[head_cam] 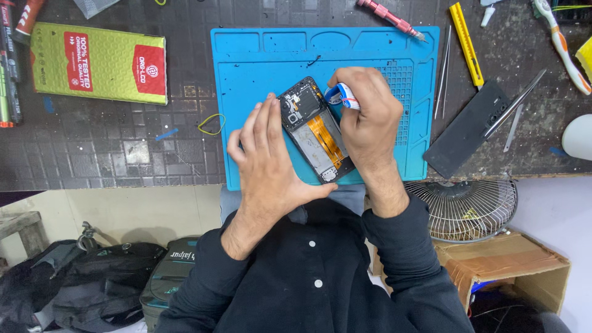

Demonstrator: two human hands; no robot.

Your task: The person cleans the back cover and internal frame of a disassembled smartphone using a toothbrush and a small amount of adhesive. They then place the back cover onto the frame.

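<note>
An opened phone [314, 132] lies face down on a blue work mat [259, 68], its back cover off, showing a dark circuit board and an orange flex cable. My left hand [265, 157] rests flat on the mat and steadies the phone's left edge with its fingers. My right hand [367, 120] grips a small blue-and-white tube [342, 95], whose tip points at the phone's upper right edge.
A dark phone back cover [468, 126] with tweezers [515, 102] lies right of the mat. A red screwdriver [391, 17], a yellow tool [467, 43] and a toothbrush [561, 43] sit at the back. A green padded packet [98, 61] lies left. A fan [465, 209] and cardboard box [512, 265] stand below the bench.
</note>
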